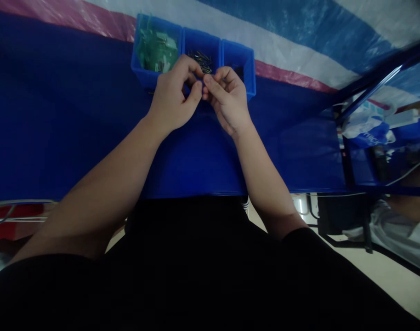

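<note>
My left hand (175, 92) and my right hand (230, 99) meet fingertip to fingertip just in front of three blue bins. Both have thumb and fingers pinched together, and whatever they pinch is too small or too hidden to name. Behind them, the middle bin (210, 40) holds a heap of small dark and brass-coloured metal pieces (200, 59), perhaps screws. The left bin (137, 57) contains a green plastic bag (156, 48) with small pale parts. In the right bin (250, 69) lies something dark, partly covered by my right hand.
The bins stand on a dark blue table (75, 115). A striped plastic sheet (265, 27) runs behind it. To the right are a metal frame (368, 92) and a plastic bag (368, 128). A person's leg (399, 230) shows at lower right.
</note>
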A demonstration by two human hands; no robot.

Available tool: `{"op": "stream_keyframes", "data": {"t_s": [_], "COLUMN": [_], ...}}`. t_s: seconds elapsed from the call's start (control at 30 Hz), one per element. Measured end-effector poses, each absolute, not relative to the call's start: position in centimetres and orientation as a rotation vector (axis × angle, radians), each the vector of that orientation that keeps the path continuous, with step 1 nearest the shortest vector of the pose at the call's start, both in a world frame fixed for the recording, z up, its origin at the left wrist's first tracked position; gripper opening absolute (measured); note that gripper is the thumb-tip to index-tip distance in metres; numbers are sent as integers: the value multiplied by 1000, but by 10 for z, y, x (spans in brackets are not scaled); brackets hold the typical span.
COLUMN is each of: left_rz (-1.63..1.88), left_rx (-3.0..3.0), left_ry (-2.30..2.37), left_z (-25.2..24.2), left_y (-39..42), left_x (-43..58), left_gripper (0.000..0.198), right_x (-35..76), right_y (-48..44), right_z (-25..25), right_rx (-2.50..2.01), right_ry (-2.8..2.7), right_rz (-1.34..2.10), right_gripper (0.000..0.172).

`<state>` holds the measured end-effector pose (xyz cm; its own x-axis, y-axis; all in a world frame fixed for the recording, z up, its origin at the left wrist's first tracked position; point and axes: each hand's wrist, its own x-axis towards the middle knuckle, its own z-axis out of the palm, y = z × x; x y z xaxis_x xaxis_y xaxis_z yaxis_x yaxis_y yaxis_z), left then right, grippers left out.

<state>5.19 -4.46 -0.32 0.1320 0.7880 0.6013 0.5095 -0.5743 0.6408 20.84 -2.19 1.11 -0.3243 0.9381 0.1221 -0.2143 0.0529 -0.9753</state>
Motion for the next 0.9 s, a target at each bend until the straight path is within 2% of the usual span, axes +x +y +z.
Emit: {"op": "stream_keyframes", "data": {"t_s": [0.33, 0.53, 0.67, 0.9], "left_rz": [1380, 1334, 1299, 1288], "left_rx": [2114, 1982, 2020, 2069], "left_ry": [1283, 1294, 1317, 1323], "left_z": [-8, -14, -14, -17], "left_y": [-45, -41, -42, -42], "left_x": [54, 51, 51, 52], "left_gripper": [29, 29, 27, 33], "right_x": [214, 213, 212, 212], "right_y": [-6, -14, -16, -13], "right_z": [-9, -1, 1, -2], "right_rx": [-787, -840, -877, -914], "right_ry": [-1337, -1264, -1215, -1310], "right_rz": [1470, 1470, 1432, 1354], "right_gripper": [74, 51, 42, 53]}}
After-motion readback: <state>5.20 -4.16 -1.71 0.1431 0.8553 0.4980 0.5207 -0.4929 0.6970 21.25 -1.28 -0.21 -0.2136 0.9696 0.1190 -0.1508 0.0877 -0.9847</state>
